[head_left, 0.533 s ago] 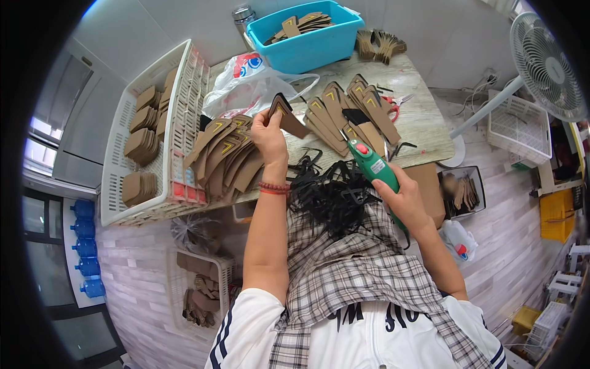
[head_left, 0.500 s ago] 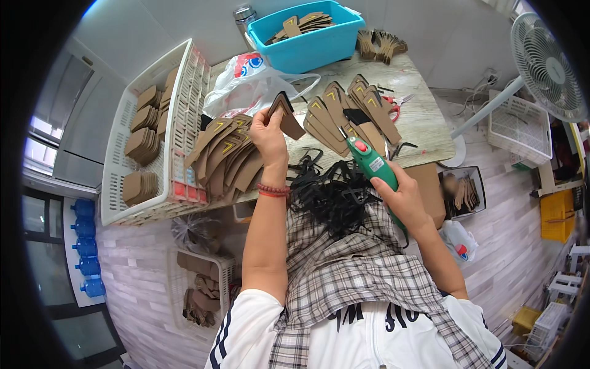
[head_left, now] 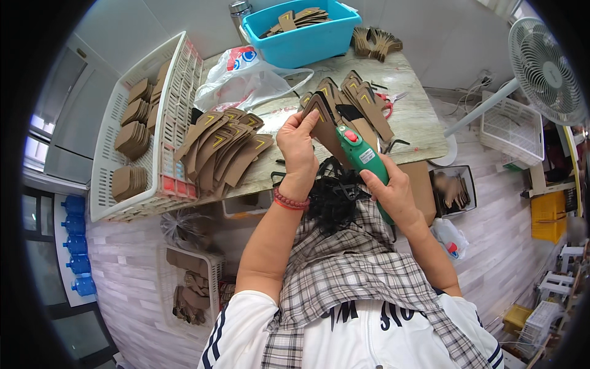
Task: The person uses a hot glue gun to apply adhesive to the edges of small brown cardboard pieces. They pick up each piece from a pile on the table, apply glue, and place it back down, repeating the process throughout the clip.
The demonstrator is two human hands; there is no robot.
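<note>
My left hand pinches a brown flat panel by its upper end, which has a dark edge and a yellow angled mark. Wrapped in my right hand is a green handheld electric cutter with a red button. The cutter's head meets the panel's dark edge in this view; whether they touch I cannot tell. Black strip offcuts lie heaped on my checked apron below the panel. A fanned pile of similar panels is left of my left hand, and another pile lies beyond the cutter.
A white crate of stacked brown pieces stands at left. At the back are a blue bin, a plastic bag and a metal flask. Red-handled scissors lie at right; a fan stands beyond the table.
My left hand has carried the panel rightward to the cutter's head. My right hand still grips the cutter, nearly in place. The view has shifted slightly.
</note>
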